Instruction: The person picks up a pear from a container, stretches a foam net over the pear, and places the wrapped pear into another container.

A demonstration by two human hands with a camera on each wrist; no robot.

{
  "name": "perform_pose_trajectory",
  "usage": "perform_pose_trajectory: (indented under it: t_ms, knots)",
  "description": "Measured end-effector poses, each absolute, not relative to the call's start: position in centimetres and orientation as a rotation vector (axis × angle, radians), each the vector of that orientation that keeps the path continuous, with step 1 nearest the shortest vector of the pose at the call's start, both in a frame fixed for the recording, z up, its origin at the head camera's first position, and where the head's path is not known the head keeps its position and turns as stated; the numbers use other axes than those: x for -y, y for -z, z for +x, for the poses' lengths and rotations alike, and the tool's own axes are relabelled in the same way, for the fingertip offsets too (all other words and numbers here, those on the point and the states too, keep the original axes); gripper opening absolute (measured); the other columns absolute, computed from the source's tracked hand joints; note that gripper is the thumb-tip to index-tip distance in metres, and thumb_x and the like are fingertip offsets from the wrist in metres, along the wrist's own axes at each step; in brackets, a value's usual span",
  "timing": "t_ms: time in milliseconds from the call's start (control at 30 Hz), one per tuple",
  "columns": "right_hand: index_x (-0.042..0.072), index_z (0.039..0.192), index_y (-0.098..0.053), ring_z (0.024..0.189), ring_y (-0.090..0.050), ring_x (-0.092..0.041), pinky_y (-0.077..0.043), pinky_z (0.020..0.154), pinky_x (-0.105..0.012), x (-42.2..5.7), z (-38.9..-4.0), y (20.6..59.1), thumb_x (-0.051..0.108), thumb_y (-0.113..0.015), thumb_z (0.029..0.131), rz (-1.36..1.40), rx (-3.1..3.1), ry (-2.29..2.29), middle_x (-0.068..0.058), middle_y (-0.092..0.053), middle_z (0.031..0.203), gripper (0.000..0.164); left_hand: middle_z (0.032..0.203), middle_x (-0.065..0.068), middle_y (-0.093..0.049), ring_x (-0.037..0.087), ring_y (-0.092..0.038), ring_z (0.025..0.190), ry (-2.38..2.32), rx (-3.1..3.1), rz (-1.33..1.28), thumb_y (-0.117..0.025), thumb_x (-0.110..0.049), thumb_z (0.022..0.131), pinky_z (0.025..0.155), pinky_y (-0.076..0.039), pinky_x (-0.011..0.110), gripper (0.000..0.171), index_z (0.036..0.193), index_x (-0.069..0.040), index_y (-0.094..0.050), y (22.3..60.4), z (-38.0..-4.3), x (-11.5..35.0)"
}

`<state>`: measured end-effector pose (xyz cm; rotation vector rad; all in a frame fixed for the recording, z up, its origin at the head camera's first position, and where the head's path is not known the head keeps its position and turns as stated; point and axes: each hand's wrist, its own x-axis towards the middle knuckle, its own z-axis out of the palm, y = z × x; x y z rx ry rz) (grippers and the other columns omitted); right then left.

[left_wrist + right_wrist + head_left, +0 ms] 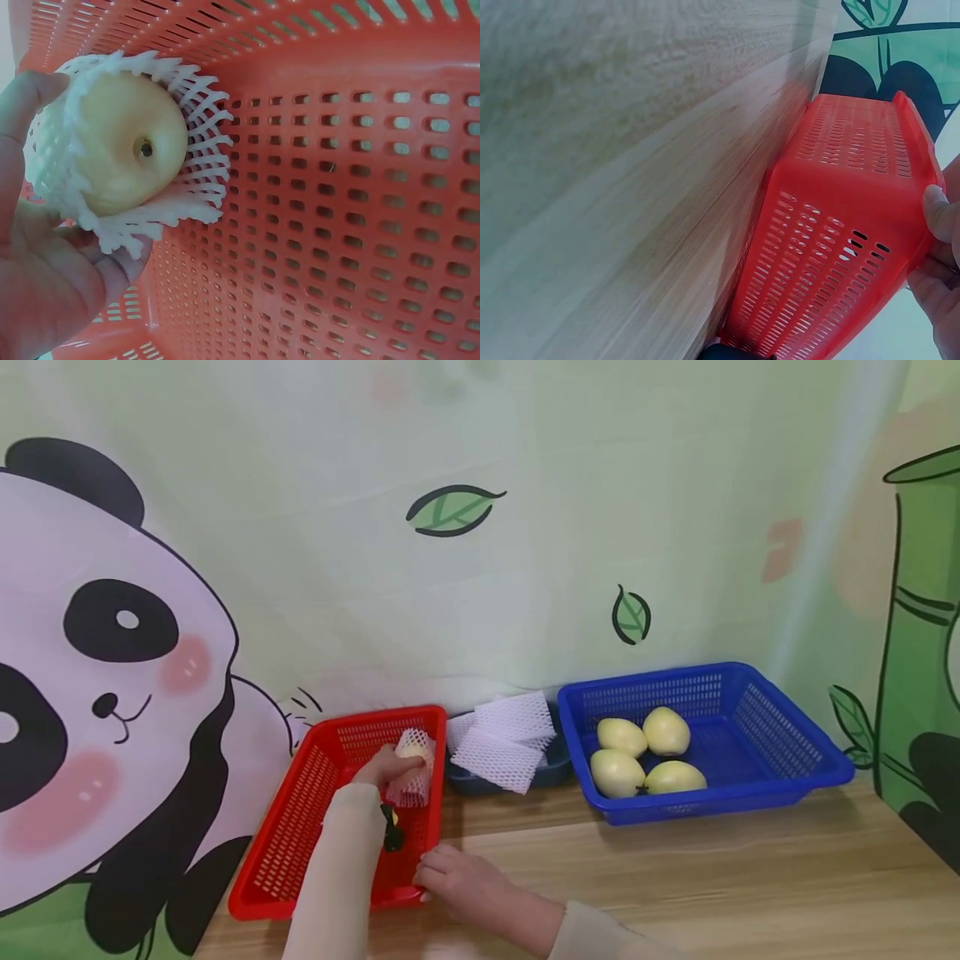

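Inside the red basket (281,852), my left hand (384,768) holds a pale yellow pear (127,142) wrapped in a white foam net (206,142). The thumb lies on one side of the net and the fingers curl under the other. The pear's end with a small dark hollow shows through the net's open mouth. At the basket's near right corner, my right hand (468,889) grips the rim, thumb on one side and fingers on the other in the right wrist view. A small dark object (392,828) shows beside the left wrist; its kind is unclear.
A blue basket (750,777) on the right holds several bare pears (666,732). Between the baskets, a dark blue container (468,783) carries several flat white foam nets (498,758). All stand on a wooden table (675,877) against a printed panda backdrop (337,568).
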<state>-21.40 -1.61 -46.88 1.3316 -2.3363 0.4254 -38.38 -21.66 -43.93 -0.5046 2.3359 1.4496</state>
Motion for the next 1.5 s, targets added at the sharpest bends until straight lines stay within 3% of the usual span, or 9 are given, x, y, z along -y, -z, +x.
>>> perform_pose_trajectory:
  t_ms: [167,367,467,667,900,1200,1333,1500]
  knots:
    - [0.018,0.109,-0.072,0.105,-0.065,-0.008,-0.055,0.094,-0.013,1.6,-21.3,46.6,0.024,-0.08,0.088,1.319,2.357,-0.419,0.004,-0.073,0.112,0.023,0.14,0.015,-0.057,0.032,-0.057,0.119,-1.277,-2.452,-0.445,-0.082,-0.05,0.08,0.105,-0.053,0.053,0.082,0.142,-0.015,-0.042,43.8,-38.7,21.7]
    - [0.018,0.109,-0.072,0.105,-0.065,-0.007,-0.054,0.094,-0.013,1.6,-21.3,46.5,0.024,-0.079,0.09,1.313,2.355,-0.403,0.005,-0.073,0.111,0.021,0.147,0.011,-0.054,0.032,-0.05,0.128,-1.491,-2.272,-0.639,-0.088,-0.052,0.073,0.114,-0.045,0.06,0.091,0.146,-0.023,-0.042,43.7,-38.2,21.4]
    - [0.018,0.106,-0.072,0.102,-0.065,-0.008,-0.054,0.093,-0.012,1.7,-21.3,46.8,0.022,-0.078,0.09,1.316,2.307,-0.394,0.005,-0.073,0.107,0.018,0.145,0.01,-0.055,0.031,-0.051,0.126,-1.492,-2.271,-0.684,-0.087,-0.053,0.072,0.113,-0.046,0.057,0.09,0.144,-0.023,-0.043,43.5,-38.1,21.4]
    - [0.019,0.105,-0.072,0.1,-0.064,-0.008,-0.054,0.092,-0.012,1.9,-21.3,47.2,0.022,-0.078,0.09,1.326,2.259,-0.401,0.006,-0.072,0.105,0.015,0.145,0.02,-0.055,0.035,-0.053,0.124,-1.081,-2.595,-0.192,-0.067,-0.039,0.095,0.114,-0.045,0.058,0.066,0.148,-0.007,-0.043,42.4,-38.8,22.5]
    - [0.019,0.103,-0.072,0.1,-0.065,-0.008,-0.054,0.091,-0.012,1.8,-21.4,47.1,0.021,-0.075,0.092,1.325,2.223,-0.385,0.007,-0.072,0.103,0.012,0.153,0.026,-0.048,0.043,-0.049,0.136,-0.902,-2.8,0.066,-0.052,-0.028,0.105,0.116,-0.042,0.061,0.053,0.15,0.0,-0.044,37.9,-38.5,23.0]
    - [0.018,0.103,-0.07,0.1,-0.063,-0.01,-0.053,0.092,-0.015,1.6,-21.5,47.5,0.022,-0.075,0.092,1.358,2.125,-0.396,0.006,-0.07,0.103,0.012,0.133,0.024,-0.065,0.038,-0.064,0.117,-0.841,-2.976,0.393,-0.056,-0.027,0.104,0.099,-0.057,0.052,0.041,0.137,-0.003,-0.057,31.5,-31.9,22.0]
    - [0.016,0.106,-0.07,0.104,-0.063,-0.011,-0.052,0.096,-0.018,1.5,-21.5,47.5,0.023,-0.074,0.093,1.382,2.146,-0.416,0.004,-0.069,0.107,0.015,0.126,0.017,-0.071,0.032,-0.067,0.11,-0.835,-3.04,0.469,-0.066,-0.027,0.099,0.089,-0.062,0.045,0.039,0.133,-0.007,-0.063,30.6,-28.1,21.3]
    - [0.014,0.11,-0.069,0.108,-0.064,-0.014,-0.052,0.101,-0.021,1.0,-21.4,47.1,0.02,-0.075,0.093,1.416,2.177,-0.454,0.001,-0.069,0.112,0.019,0.122,0.011,-0.074,0.028,-0.068,0.11,-0.895,-3.085,0.549,-0.07,-0.025,0.095,0.092,-0.061,0.047,0.037,0.129,-0.01,-0.067,31.7,-25.1,21.0]
